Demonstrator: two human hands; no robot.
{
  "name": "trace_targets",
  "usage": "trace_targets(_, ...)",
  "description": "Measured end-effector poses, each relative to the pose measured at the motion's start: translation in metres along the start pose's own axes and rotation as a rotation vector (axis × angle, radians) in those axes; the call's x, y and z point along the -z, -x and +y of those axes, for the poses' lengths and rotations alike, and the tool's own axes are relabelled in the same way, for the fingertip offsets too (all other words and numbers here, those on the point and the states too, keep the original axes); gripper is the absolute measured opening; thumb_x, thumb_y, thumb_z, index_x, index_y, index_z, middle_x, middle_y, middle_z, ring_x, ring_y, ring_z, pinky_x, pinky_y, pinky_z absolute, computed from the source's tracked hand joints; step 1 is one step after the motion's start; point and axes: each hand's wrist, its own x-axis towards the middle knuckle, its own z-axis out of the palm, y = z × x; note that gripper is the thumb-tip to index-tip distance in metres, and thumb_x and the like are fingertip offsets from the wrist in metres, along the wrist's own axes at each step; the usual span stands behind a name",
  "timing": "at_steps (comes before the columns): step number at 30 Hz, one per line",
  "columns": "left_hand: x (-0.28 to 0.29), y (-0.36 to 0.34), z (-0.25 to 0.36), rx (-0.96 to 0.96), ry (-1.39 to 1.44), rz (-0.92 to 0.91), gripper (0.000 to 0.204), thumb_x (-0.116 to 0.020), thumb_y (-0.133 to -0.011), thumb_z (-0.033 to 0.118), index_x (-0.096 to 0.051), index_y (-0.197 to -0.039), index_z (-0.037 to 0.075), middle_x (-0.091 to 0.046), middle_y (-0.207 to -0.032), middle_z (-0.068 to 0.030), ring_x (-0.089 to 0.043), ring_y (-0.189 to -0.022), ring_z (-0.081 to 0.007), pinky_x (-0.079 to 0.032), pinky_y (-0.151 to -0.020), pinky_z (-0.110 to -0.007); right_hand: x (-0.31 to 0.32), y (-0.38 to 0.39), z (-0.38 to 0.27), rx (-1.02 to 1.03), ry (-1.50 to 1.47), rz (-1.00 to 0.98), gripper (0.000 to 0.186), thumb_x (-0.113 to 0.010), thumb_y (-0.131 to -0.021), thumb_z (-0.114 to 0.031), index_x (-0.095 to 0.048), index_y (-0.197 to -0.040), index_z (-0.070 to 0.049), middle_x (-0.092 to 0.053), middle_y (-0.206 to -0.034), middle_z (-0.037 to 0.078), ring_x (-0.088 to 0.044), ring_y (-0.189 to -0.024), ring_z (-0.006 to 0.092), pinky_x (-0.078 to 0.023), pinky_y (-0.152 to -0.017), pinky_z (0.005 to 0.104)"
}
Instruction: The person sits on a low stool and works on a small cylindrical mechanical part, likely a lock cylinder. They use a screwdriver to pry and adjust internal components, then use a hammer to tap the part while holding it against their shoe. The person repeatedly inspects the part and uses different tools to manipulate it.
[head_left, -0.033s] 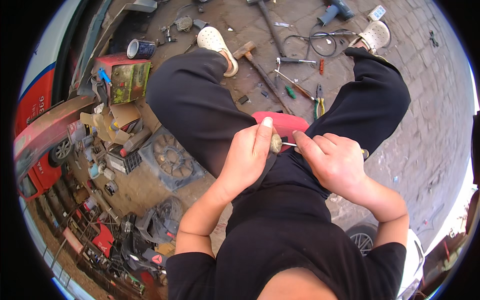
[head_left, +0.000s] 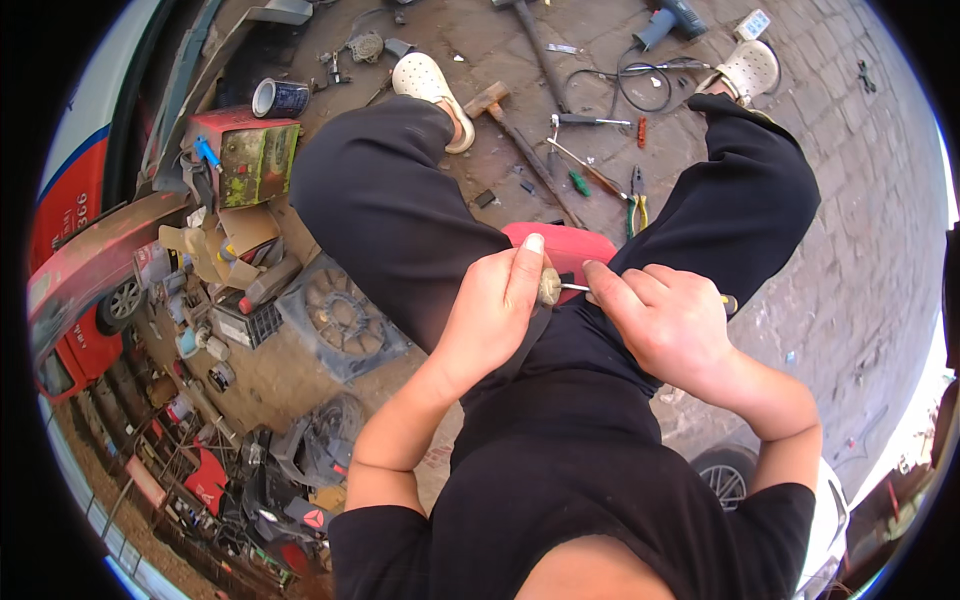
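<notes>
Nothing has shifted since the earlier frame — both hands sit in the same spot over the lap. The left hand (head_left: 495, 310) has its fingers curled closed around a small round tan part (head_left: 548, 288), held just above the red stool (head_left: 560, 250) between the knees. The right hand (head_left: 665, 320) grips a thin metal tool (head_left: 574, 288), likely a screwdriver, whose shaft touches the part; its yellow-and-black handle end (head_left: 730, 302) pokes out past the knuckles. The part looks dull, dusty and knob-shaped, mostly hidden by the thumb. On the paved ground lie a hammer (head_left: 515, 125), pliers (head_left: 637, 200) and a black cable (head_left: 640, 85).
</notes>
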Motion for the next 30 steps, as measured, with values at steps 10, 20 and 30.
trace_targets(10,0.011,-0.017,0.007,0.556,0.222,-0.366,0.047,-0.035,-0.101,0.033,-0.054,-0.069,0.004,-0.039,-0.052,0.0039,-0.025,-0.041,-0.0045,-0.019,-0.037,-0.024,0.0,-0.015,0.031,-0.051,-0.426,-0.36,0.016,-0.062,-0.085,-0.014,-0.06,-0.096,-0.003,-0.061,-0.068,0.014,-0.062,-0.063,0.0315,-0.049,-0.054,0.0382)
trace_targets(20,0.02,-0.021,0.006,0.486,0.198,-0.372,0.052,-0.034,-0.102,0.042,-0.057,-0.073,0.005,-0.05,-0.061,0.0003,-0.037,-0.049,-0.0058,-0.028,-0.043,-0.022,-0.024,-0.01,0.037,-0.354,-1.181,-0.415,0.023,-0.051,-0.099,-0.019,-0.061,-0.098,0.002,-0.051,-0.062,0.004,-0.048,-0.054,0.0128,-0.041,-0.054,0.0285)
trace_targets(30,0.017,-0.026,0.011,0.262,0.402,-0.199,0.049,-0.034,-0.103,0.044,-0.055,-0.08,0.005,-0.049,-0.063,0.0001,-0.031,-0.047,-0.0036,-0.022,-0.041,-0.021,-0.035,-0.006,0.026,-0.66,-1.6,-0.2,0.03,-0.048,-0.101,-0.026,-0.062,-0.108,0.0,-0.044,-0.068,-0.008,-0.035,-0.058,0.0022,-0.031,-0.052,0.0204)
